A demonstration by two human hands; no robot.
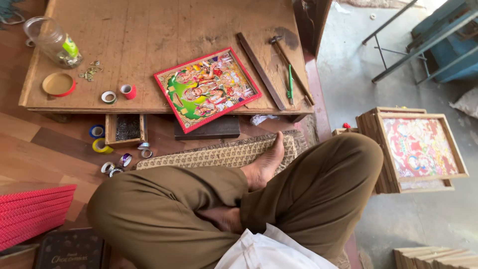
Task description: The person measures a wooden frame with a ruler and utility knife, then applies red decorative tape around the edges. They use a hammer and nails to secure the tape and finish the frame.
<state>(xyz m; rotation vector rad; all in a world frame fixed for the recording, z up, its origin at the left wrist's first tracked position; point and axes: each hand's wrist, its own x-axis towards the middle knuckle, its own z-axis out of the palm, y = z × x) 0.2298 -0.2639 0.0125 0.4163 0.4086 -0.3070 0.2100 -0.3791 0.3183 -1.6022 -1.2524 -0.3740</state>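
Crossed legs in olive trousers (308, 199) filled the lower centre of the frame, one bare foot (266, 162) resting on a patterned mat (209, 154). Neither hand appeared in view, so grip state could not be told. At upper centre, a red-bordered picture print (206, 88) lay flat on the wooden counter (149, 35), overhanging its near edge. Right of it lay a wooden strip (260, 69) and hammer (291, 67).

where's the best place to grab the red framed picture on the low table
Probably the near corner of the red-framed picture: it sticks out past the low wooden table's front edge, so fingers can pinch it from below and above, coming from the seated person's side.
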